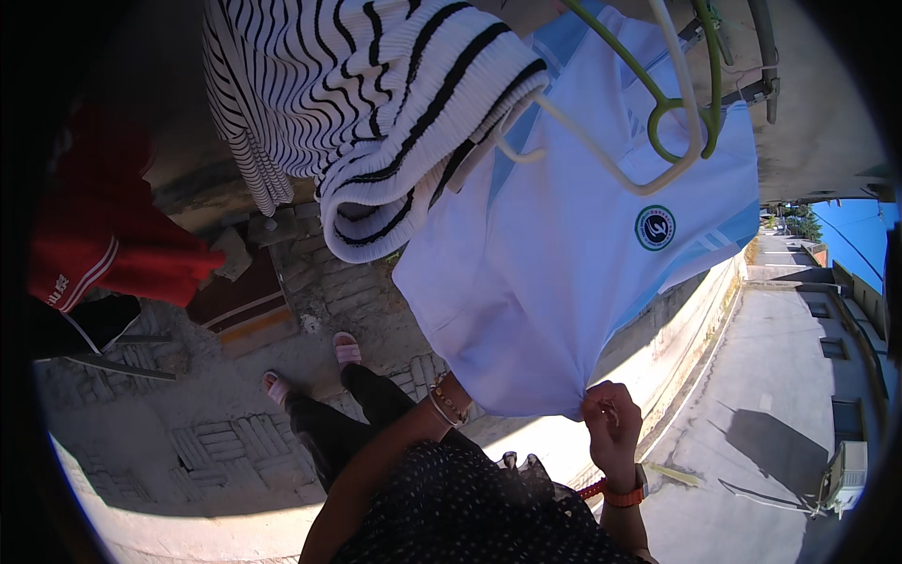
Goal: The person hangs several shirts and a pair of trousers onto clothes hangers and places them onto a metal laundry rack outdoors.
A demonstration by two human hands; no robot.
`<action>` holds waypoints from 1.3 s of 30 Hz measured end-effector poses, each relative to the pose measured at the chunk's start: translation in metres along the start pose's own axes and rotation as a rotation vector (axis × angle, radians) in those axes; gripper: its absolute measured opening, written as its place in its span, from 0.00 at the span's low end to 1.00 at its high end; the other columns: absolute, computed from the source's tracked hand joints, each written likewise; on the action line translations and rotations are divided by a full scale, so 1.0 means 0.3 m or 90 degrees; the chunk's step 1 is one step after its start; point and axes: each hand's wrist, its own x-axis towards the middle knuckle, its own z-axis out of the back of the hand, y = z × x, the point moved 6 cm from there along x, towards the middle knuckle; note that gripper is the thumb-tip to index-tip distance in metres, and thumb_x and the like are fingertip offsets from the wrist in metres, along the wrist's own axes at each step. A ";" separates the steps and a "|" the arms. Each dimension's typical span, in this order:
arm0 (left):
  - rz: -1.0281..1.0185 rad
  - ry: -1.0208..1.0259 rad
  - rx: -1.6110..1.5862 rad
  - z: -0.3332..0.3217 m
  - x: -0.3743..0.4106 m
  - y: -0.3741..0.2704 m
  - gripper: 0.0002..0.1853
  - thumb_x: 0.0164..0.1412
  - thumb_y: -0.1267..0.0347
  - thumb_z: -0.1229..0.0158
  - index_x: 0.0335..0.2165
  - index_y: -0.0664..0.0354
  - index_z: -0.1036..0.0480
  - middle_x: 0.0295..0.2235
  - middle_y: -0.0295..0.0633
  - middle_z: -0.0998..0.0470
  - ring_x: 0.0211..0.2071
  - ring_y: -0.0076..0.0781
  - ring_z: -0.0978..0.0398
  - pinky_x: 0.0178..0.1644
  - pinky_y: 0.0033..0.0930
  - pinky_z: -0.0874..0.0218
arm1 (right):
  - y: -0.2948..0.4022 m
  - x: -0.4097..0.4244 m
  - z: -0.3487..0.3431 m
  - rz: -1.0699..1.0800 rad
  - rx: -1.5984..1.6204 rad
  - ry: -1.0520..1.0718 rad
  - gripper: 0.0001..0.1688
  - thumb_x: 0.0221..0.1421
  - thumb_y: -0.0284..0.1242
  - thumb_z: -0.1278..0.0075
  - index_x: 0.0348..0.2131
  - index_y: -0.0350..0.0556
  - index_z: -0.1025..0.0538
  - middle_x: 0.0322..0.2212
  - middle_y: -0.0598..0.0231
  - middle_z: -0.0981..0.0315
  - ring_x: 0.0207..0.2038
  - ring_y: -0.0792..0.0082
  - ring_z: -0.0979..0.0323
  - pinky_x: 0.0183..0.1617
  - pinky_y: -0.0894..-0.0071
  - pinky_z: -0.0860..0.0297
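Observation:
A white shirt (535,282) with light blue panels and a round green-and-black emblem (655,228) spreads out in front of me. My right hand (612,419) pinches its lower edge between thumb and fingers, pulling the cloth into folds there. My left forearm (402,451), wearing bracelets, reaches in under the shirt's lower left part; the cloth hides that hand. Above the shirt hang a cream hanger (599,151) and a green hanger (661,106). A white knit garment with black stripes (423,92) hangs at the upper left, overlapping the shirt, with the cream hanger at its edge.
At the left hangs a red garment (113,225) beside a black one (91,324). Below lies brick-patterned paving (232,451) with a stone block (232,254) on it. A sunlit ledge (690,338) borders the right, and a white boxy unit (843,476) stands beyond.

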 end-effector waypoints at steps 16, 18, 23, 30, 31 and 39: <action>-0.224 0.142 -0.078 -0.183 -0.047 -0.203 0.29 0.65 0.58 0.66 0.60 0.54 0.60 0.61 0.42 0.56 0.60 0.37 0.54 0.62 0.39 0.57 | 0.133 0.102 -0.056 0.111 -0.377 0.282 0.04 0.50 0.24 0.49 0.29 0.43 0.29 0.26 0.57 0.25 0.26 0.61 0.24 0.27 0.71 0.29; -0.249 0.148 -0.070 -0.218 -0.028 -0.213 0.29 0.65 0.58 0.67 0.60 0.54 0.60 0.61 0.42 0.56 0.61 0.37 0.54 0.62 0.39 0.58 | 0.137 0.208 0.030 0.180 -0.267 0.105 0.14 0.52 0.28 0.49 0.39 0.39 0.29 0.28 0.56 0.24 0.31 0.62 0.23 0.34 0.72 0.28; -0.292 0.172 -0.055 -0.331 0.063 -0.207 0.29 0.65 0.58 0.67 0.60 0.54 0.61 0.61 0.41 0.58 0.61 0.36 0.56 0.62 0.40 0.59 | 0.229 0.433 -0.154 0.358 -0.487 -0.011 0.32 0.59 0.42 0.65 0.55 0.39 0.43 0.58 0.47 0.56 0.60 0.48 0.57 0.61 0.43 0.63; -0.294 0.242 -0.058 -0.348 0.074 -0.215 0.30 0.65 0.57 0.68 0.60 0.55 0.63 0.62 0.41 0.60 0.62 0.35 0.58 0.63 0.38 0.61 | 0.233 0.573 -0.120 0.363 -0.294 -0.011 0.32 0.61 0.41 0.71 0.57 0.36 0.48 0.59 0.51 0.57 0.61 0.54 0.57 0.61 0.47 0.64; -0.291 0.237 -0.060 -0.349 0.069 -0.206 0.30 0.65 0.57 0.68 0.60 0.55 0.63 0.62 0.41 0.60 0.62 0.35 0.58 0.63 0.38 0.61 | 0.218 0.603 -0.110 0.322 -0.308 -0.008 0.33 0.61 0.41 0.71 0.57 0.36 0.49 0.59 0.50 0.57 0.61 0.53 0.57 0.61 0.47 0.64; -0.304 0.261 -0.053 -0.385 0.109 -0.271 0.30 0.65 0.57 0.68 0.60 0.55 0.62 0.62 0.41 0.60 0.62 0.35 0.58 0.63 0.38 0.61 | 0.242 0.634 -0.125 0.314 -0.342 -0.015 0.31 0.62 0.40 0.73 0.55 0.34 0.46 0.58 0.47 0.56 0.61 0.52 0.58 0.61 0.46 0.62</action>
